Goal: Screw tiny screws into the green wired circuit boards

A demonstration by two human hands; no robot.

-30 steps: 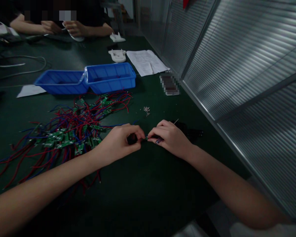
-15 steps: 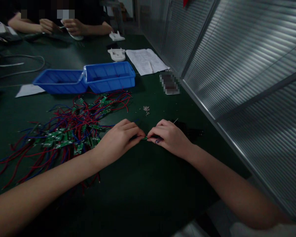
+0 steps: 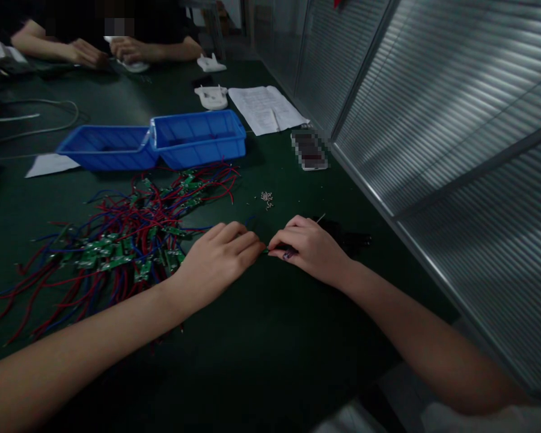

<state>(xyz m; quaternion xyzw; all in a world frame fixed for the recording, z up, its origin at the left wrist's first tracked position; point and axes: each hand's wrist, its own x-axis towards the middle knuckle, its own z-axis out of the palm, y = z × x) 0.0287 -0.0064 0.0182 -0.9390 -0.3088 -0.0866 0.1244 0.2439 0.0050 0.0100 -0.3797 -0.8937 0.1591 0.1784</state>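
A small green circuit board [image 3: 265, 251] shows between my fingertips over the table, mostly covered by them. My left hand [image 3: 223, 252] is closed, its thumb and fingers pinching the board from the left. From the right, my right hand [image 3: 304, 243] is closed in a pinch at the board's other end. A small purplish object [image 3: 289, 255] peeks out beneath the right fingers; its kind is unclear. Behind the right knuckles a thin metal shaft [image 3: 321, 218] sticks up, and I cannot tell whether that hand holds it. Several green circuit boards with red and blue wires [image 3: 106, 251] lie heaped left of my hands.
Small screws [image 3: 267, 198] lie piled beyond my hands. Two blue bins [image 3: 198, 155] stand behind the wire heap. Dark parts [image 3: 356, 240] are right of my right hand. Papers [image 3: 261, 108], a phone [image 3: 309, 150] and a glass partition [image 3: 388, 207] line the right side. A co-worker's hands [image 3: 128, 51] are opposite.
My left hand's fingers have curled and rolled slightly over the board. My right hand has hardly moved. Across the table, the co-worker's hands have shifted lower.
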